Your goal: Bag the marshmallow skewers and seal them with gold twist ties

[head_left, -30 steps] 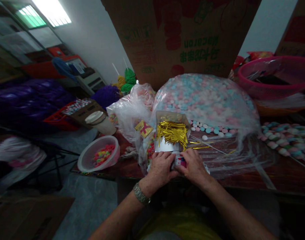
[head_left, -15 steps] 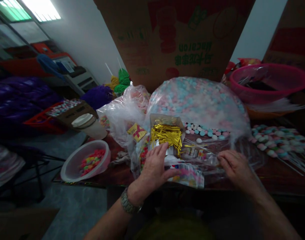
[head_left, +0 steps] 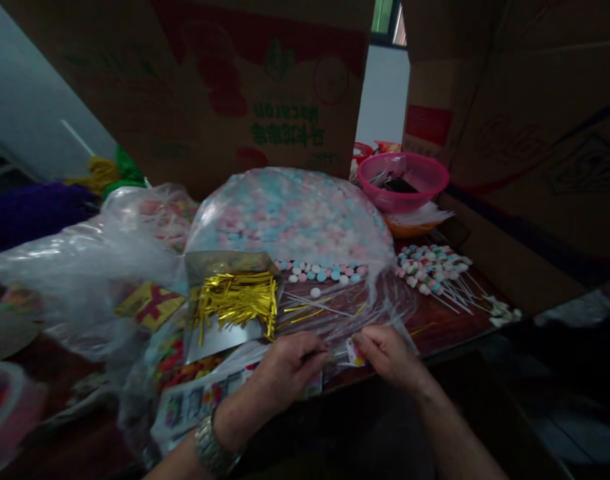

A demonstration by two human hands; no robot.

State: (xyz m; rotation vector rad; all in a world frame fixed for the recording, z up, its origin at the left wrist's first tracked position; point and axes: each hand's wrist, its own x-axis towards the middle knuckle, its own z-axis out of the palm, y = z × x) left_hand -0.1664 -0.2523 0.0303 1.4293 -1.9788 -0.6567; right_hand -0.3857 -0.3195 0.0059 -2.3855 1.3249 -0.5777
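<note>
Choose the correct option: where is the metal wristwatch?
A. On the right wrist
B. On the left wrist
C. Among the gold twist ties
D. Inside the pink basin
B. The metal wristwatch is worn on the left wrist, directly behind the left hand.

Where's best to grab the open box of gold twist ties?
Likely the bare silver front flap of the open box of gold twist ties, from the near side with the left hand: that flat edge faces you, clear of the ties.
</note>
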